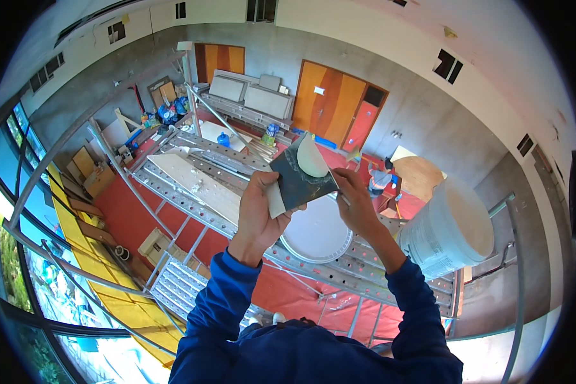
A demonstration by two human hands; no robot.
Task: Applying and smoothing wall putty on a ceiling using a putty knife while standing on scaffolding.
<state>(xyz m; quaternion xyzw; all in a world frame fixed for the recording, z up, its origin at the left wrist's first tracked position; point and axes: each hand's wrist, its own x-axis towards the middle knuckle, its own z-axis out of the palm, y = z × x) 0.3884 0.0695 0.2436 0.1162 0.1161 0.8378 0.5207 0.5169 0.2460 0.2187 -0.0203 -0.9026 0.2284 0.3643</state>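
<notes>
My left hand (257, 211) holds a dark square plastering board (299, 179) up in front of me, with a lump of white plaster (311, 157) sitting on its top. My right hand (355, 198) is at the board's right edge, gripping a thin tool handle (341, 192); the blade is hidden behind the board. Both arms wear blue sleeves. Below the hands lies a round white bucket lid (317, 233) on the metal scaffold platform (237, 221).
A large white bucket (451, 230) stands on the scaffold to my right. Scaffold rails (77, 131) curve round the left side. Far below are a red floor (118, 208), boards, orange doors (329, 102) and a person (381, 179) crouching. Windows run along the left.
</notes>
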